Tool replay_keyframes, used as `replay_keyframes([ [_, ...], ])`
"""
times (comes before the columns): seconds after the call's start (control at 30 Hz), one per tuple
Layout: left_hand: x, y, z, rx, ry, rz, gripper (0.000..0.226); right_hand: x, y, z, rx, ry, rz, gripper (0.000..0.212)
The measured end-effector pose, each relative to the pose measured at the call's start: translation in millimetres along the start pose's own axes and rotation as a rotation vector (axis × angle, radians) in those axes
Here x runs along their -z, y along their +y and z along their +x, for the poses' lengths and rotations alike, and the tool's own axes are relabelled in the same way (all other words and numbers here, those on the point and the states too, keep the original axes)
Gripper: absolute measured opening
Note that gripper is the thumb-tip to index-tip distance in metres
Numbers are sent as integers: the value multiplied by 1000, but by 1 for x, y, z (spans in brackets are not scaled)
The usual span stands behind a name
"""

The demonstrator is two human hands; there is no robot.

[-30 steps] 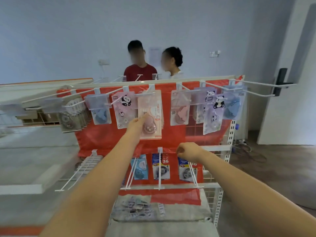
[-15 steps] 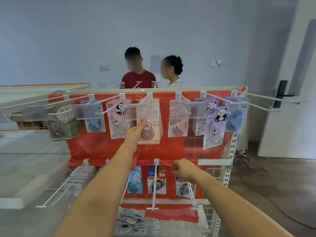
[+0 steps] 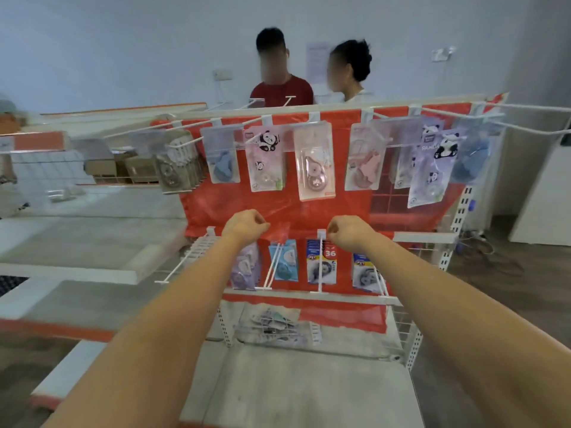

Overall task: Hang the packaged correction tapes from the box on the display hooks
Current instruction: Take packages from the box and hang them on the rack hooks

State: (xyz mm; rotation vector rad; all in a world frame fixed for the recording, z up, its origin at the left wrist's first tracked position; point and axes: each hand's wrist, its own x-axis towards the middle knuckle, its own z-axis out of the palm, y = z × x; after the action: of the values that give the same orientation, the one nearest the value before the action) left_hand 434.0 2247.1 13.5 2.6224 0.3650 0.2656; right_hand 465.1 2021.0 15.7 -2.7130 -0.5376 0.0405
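A pink packaged correction tape point(image 3: 315, 163) hangs on a hook of the upper row, in the middle of the red display rack point(image 3: 278, 211). Beside it hang panda packs point(image 3: 265, 160) and other packs point(image 3: 364, 159). My left hand point(image 3: 244, 225) is below the pink pack, fingers curled, holding nothing. At the same height, by a lower-row hook point(image 3: 321, 261), my right hand point(image 3: 350, 234) is a closed fist, empty too. The lower row carries blue packs point(image 3: 284, 261) and several more. Loose packs point(image 3: 272, 329) lie low on the rack behind clear plastic; I cannot make out a box.
Long white hooks point(image 3: 525, 118) stick out toward me at the upper right and lower left. Two people point(image 3: 282, 88) stand behind the rack. Grey shelves point(image 3: 77, 236) run along the left, a white door point(image 3: 543, 186) stands on the right, and cables lie on the floor.
My left hand has let go of the pink pack, which stays on its hook, and has dropped below it. My right hand stayed a fist. The view has shifted downward.
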Motion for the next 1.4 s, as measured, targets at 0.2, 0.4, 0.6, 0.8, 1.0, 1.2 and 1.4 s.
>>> replay_keyframes([
  [0.2, 25, -26, -36, -133, -11, 261, 21, -4, -52, -28, -39, 71, 3, 26],
  [0.4, 8, -69, -88, -244, -122, 303, 21, -49, -90, -79, -119, 56, 5, 28],
  [0.6, -43, -126, -136, -290, -250, 296, 26, -137, -99, -124, -220, -95, 11, 28],
  [0.8, -109, -180, -163, -271, -368, 314, 27, -231, -85, -149, -295, -264, 28, 31],
  [1.0, -202, -237, -181, -188, -522, 360, 30, -335, -37, -165, -374, -437, 51, 34],
  [1.2, -320, -296, -199, -167, -630, 406, 28, -452, 33, -180, -416, -555, 15, 32],
  [1.4, -459, -360, -215, -203, -675, 454, 27, -589, 117, -182, -469, -661, 5, 31],
])
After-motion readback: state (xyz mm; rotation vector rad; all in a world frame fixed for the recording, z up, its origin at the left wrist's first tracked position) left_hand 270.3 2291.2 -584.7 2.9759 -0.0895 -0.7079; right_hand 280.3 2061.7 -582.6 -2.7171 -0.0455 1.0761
